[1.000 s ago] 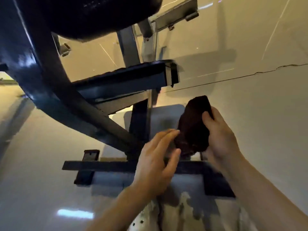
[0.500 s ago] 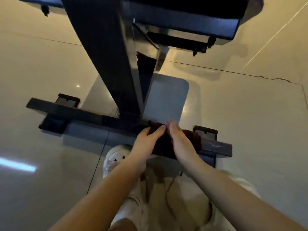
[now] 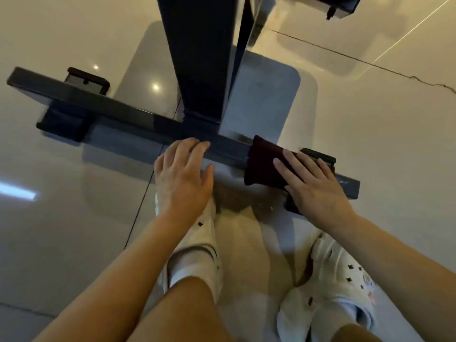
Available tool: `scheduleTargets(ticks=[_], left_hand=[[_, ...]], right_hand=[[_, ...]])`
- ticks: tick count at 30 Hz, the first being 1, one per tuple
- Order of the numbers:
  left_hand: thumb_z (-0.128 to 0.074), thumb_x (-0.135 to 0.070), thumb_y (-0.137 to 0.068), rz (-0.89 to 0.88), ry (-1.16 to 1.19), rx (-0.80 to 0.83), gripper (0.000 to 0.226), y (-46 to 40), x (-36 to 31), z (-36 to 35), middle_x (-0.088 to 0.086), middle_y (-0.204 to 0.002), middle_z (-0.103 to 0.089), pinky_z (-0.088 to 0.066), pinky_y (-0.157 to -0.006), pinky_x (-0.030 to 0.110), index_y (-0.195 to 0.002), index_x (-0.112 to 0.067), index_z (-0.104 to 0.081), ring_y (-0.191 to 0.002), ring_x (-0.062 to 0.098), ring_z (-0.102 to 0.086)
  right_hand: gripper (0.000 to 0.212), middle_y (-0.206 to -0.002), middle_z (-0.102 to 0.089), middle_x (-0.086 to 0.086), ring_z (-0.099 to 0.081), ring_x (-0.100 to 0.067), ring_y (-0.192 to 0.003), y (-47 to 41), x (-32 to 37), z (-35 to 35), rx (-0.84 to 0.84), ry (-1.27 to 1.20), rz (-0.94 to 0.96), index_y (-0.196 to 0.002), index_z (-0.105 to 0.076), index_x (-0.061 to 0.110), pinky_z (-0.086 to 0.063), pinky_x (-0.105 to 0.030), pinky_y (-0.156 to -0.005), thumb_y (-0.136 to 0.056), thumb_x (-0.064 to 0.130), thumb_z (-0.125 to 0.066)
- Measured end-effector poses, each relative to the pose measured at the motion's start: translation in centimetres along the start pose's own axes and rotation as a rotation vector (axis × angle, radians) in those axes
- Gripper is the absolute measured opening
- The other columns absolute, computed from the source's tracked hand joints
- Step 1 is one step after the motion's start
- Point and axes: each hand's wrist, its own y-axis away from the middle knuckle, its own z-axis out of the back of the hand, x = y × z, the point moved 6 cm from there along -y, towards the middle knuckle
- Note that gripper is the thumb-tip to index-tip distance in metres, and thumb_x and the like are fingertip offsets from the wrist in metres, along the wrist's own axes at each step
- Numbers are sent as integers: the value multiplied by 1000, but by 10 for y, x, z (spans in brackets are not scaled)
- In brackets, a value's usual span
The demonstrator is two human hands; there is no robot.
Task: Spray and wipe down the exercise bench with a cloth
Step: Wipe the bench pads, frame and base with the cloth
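The cloth (image 3: 265, 164) is a dark maroon thing, folded into a thick pad and draped over the bench's floor crossbar (image 3: 138, 119) toward its right end, hanging a bit down the near side. My right hand (image 3: 312, 180) lies flat on top of it, fingers straight, pressing it onto the bar. The bar is a dark blue-grey square tube, glossy, running left to right across the floor with black feet under each end. The bench's main upright post (image 3: 197, 58), same dark colour, rises from the bar's middle, just left of the cloth.
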Motion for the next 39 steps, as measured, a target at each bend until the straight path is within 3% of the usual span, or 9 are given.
scheduleTargets(ticks=[3, 6, 9, 13, 19, 23, 28, 33, 39], left_hand=[[-40, -43, -98, 24, -173, 199, 68, 5, 15, -17, 5, -163, 3, 9, -118, 46, -154, -25, -5, -149, 23, 7], [-20, -52, -99, 61, -258, 309, 69, 8, 26, -37, -3, -152, 36, 16, -117, 49, -144, -30, 28, -143, 18, 31], [-14, -53, -99, 66, -260, 331, 66, 7, 31, -42, -3, -152, 36, 18, -117, 47, -144, -29, 28, -142, 15, 31], [-15, -50, -99, 67, -278, 343, 65, 7, 32, -42, -6, -152, 35, 18, -117, 47, -145, -29, 25, -141, 12, 32], [-14, -53, -98, 64, -228, 310, 64, 5, 35, -44, -6, -156, 28, 15, -118, 45, -148, -31, 19, -145, 12, 25], [-22, -51, -99, 63, -231, 286, 67, 5, 33, -45, -5, -156, 28, 15, -119, 43, -147, -30, 20, -144, 12, 24], [-18, -55, -98, 53, -225, 259, 66, 5, 31, -47, -5, -158, 24, 16, -118, 40, -147, -31, 18, -144, 11, 24], [-25, -49, -100, 64, -243, 277, 66, 6, 29, -46, -3, -159, 23, 12, -119, 44, -150, -29, 15, -145, 13, 23], [-16, -52, -98, 66, -197, 284, 62, 5, 32, -45, -6, -157, 25, 13, -119, 41, -147, -31, 17, -145, 11, 23]], right_hand=[[75, -155, -35, -10, -41, -36, -137, -1, -1, 6, -50, 29, 49, -148, -36, 15, -41, -61, -102, -83, 15, -73], [95, -158, -27, -8, -38, -33, -139, -32, 9, -2, 13, 39, 195, -152, -19, 14, -38, -56, -105, -78, 12, -78], [98, -159, -25, -7, -38, -33, -139, -68, 41, -3, 31, 64, 256, -152, -15, 13, -37, -51, -107, -77, 10, -78], [88, -156, 31, 4, 11, -25, -150, -99, 86, -2, 107, 81, 278, -141, 34, 25, -3, -50, -121, -99, 16, -43], [87, -163, -11, 0, -17, -28, -149, -8, -7, -17, -66, 184, 159, -157, 1, 24, -25, -58, -114, -85, 5, -44], [102, -163, -11, -2, -15, -30, -148, 53, -64, -16, 13, 142, 42, -157, -3, 19, -19, -57, -114, -77, -2, -63], [102, -162, -15, -5, -16, -32, -148, 23, -35, -14, 53, 93, 68, -155, -5, 18, -22, -63, -113, -79, 6, -71], [91, -158, 27, 7, 18, -24, -148, -61, 48, 1, 183, -5, 240, -150, 21, 30, 4, -55, -119, -93, 6, -45], [108, -164, 2, 7, -9, -26, -150, -16, -7, -12, 90, 114, 179, -153, 11, 38, -14, -68, -110, -82, 8, -65]])
